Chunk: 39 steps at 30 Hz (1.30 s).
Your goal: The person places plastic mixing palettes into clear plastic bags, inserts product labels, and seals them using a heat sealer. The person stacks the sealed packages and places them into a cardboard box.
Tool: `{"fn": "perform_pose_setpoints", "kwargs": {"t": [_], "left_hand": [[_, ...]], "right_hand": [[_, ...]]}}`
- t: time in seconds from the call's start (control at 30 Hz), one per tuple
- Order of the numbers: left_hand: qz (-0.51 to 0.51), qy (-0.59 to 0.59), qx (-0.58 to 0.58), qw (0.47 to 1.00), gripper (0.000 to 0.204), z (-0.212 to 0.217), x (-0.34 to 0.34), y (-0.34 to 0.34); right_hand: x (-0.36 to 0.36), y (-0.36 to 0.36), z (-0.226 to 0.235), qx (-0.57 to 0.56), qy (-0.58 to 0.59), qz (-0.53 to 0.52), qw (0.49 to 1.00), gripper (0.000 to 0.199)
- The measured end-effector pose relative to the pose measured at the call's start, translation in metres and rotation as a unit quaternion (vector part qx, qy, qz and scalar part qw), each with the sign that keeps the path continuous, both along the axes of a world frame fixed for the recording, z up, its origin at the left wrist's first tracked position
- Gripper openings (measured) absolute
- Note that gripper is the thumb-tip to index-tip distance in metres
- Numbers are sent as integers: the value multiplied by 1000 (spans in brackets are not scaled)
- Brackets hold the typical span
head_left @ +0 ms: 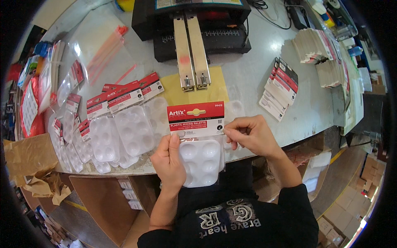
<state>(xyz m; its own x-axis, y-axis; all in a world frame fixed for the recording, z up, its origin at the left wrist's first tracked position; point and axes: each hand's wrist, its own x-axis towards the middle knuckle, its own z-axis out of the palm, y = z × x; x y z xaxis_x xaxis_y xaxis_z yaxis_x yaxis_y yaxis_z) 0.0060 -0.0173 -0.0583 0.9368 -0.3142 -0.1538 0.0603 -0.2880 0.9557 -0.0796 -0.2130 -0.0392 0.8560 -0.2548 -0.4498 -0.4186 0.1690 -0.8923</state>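
In front of my body, near the table's front edge, is a white plastic mixing palette with round wells. A red and white header card with a yellow-looking hang hole sits across its top. My left hand grips the left side, its thumb over the card's lower left corner. My right hand is closed in a pinch at the card's lower right edge. Just beyond the card, two metal arms of a black stapling machine point toward me, over a yellow sheet.
Carded palettes lie piled on the left, near clear plastic bags. Loose header cards lie on the right, with card stacks behind them. An open cardboard box is below the table's edge; brown paper is at far left.
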Motion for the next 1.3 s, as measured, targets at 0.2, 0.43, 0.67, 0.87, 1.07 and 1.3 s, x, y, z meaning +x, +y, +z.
{"fn": "perform_pose_setpoints", "kwargs": {"t": [0.2, 0.43, 0.67, 0.87, 1.07, 1.3], "left_hand": [[-19, -46, 74, 996, 31, -14, 30, -23], [-10, 17, 55, 998, 32, -37, 42, -23], [34, 169, -7, 985, 30, -43, 33, -18], [38, 124, -132, 983, 26, -38, 54, -32], [61, 115, -112, 985, 25, -25, 32, -25], [33, 19, -54, 998, 24, -49, 69, -46]], "right_hand": [[30, 6, -23, 58, 7, -110, 992, 13], [36, 6, -52, 88, 3, -164, 982, 13], [28, 12, -53, 190, 50, -173, 965, 16], [45, 10, -48, 158, -26, -221, 962, 14], [34, 20, -25, 91, 10, -194, 977, 13], [64, 4, -54, 90, -65, -241, 964, 15]]}}
